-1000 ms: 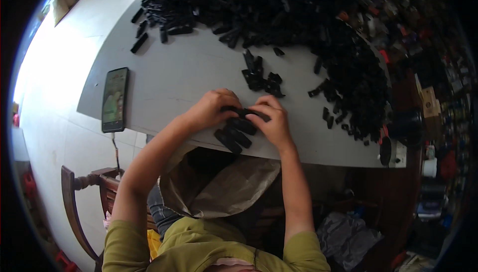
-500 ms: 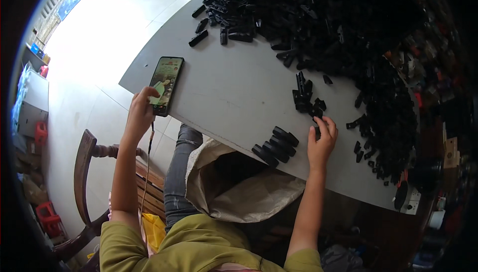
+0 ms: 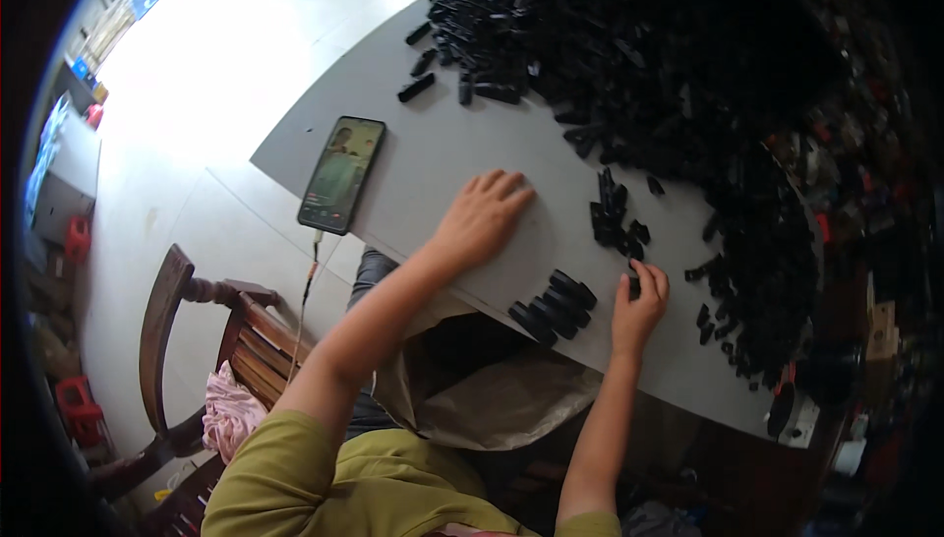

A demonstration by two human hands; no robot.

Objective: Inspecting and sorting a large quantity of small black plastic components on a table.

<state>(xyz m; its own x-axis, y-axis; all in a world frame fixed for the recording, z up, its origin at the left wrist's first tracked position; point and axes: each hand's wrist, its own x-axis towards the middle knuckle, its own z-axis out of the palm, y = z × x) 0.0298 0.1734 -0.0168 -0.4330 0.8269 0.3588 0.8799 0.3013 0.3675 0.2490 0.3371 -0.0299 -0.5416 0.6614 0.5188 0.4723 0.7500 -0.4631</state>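
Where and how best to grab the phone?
Probably by the long edges of the phone, mid-length, left hand coming from above: its slim body faces screen up, and a cable is plugged into its near end.

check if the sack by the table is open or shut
Open: the sack gapes at the near edge of the table, its dark inside showing. Whether it holds anything, I cannot tell.

Room across the middle of the worktop, black pile beyond
A bare strip lies between the phone and the left hand; another gap runs from that hand toward the right hand, between the small black cluster and the row of black pieces. The pile bars the far and right sides.
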